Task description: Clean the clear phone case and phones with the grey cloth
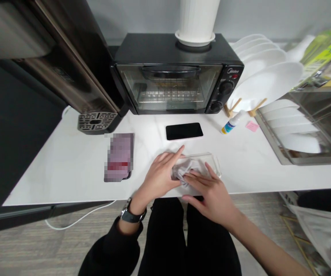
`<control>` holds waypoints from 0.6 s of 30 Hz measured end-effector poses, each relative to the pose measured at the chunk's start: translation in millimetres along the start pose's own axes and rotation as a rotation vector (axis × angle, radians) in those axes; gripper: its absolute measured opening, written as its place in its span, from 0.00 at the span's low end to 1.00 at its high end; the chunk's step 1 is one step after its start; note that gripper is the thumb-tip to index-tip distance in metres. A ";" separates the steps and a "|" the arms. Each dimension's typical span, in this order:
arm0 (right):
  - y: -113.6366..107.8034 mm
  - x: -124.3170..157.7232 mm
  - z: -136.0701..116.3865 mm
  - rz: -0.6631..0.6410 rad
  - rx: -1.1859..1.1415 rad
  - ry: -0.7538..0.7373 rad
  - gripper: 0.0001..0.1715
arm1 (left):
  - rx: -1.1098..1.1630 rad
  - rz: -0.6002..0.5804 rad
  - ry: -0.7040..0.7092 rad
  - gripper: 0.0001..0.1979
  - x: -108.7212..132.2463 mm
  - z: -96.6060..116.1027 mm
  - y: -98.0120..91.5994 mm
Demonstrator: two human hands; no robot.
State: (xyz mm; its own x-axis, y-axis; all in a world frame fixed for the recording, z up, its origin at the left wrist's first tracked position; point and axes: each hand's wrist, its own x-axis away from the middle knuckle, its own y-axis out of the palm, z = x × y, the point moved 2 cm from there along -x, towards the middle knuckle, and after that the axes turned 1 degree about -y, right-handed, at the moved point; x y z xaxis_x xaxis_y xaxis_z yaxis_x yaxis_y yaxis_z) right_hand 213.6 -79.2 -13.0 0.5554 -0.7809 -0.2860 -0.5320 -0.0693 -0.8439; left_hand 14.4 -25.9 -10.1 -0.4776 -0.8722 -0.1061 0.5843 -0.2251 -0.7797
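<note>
A clear, rectangular, shallow case (202, 158) is set on the white, faintly veined bench (68, 165), close to its front edge; within its outline a crumpled, pale grey cloth (189, 168) is bunched toward the left. The left end of the case is covered by the left hand (161, 174), whose fingers are spread along the far side and whose thumb is laid toward the near side; whether the case is firmly gripped there cannot be told. The cloth is pressed from above by the fingers of the right hand (211, 191), which is held open, fingers extended and thumb stretched apart. A dark-strapped wristwatch (132, 214) is worn on the left wrist.

Just beyond the case a slim smartphone with a black screen (184, 131) is laid flat; to the left a flat, purple item with a red band (121, 153) (its outline partly pixelated) is seen. Farther right, a small white bottle with a blue and yellow label (230, 124) is stood near a small pink paper square (252, 125); the rear is occupied by a black, glass-fronted toaster oven (169, 90), on which a white, ribbed pot (198, 19) is placed; white plates (266, 76) are racked alongside.
</note>
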 end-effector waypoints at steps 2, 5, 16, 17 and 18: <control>-18.0 22.0 20.8 0.012 0.066 0.034 0.23 | 0.004 -0.006 -0.014 0.58 -0.4 0.2 0.1; -32.6 30.3 42.5 0.047 0.217 0.081 0.22 | -0.001 -0.008 -0.012 0.60 -1.4 -0.5 1.0; -3.5 1.8 1.3 -0.018 -0.001 0.005 0.28 | -0.007 -0.021 0.000 0.56 1.5 -1.3 -0.5; -12.0 12.9 10.9 -0.011 0.020 0.027 0.25 | -0.009 -0.028 -0.006 0.57 1.2 -1.0 -0.6; -20.3 22.4 20.9 0.002 0.055 0.049 0.24 | -0.013 -0.031 -0.015 0.58 0.7 -0.8 -0.7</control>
State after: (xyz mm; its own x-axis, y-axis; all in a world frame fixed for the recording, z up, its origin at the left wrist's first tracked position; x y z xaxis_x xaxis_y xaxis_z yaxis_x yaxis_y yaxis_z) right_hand 250.2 -82.3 -11.8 0.5213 -0.8108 -0.2662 -0.4968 -0.0347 -0.8672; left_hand 13.2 -26.0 -10.1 -0.4858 -0.8710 -0.0726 0.5608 -0.2469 -0.7903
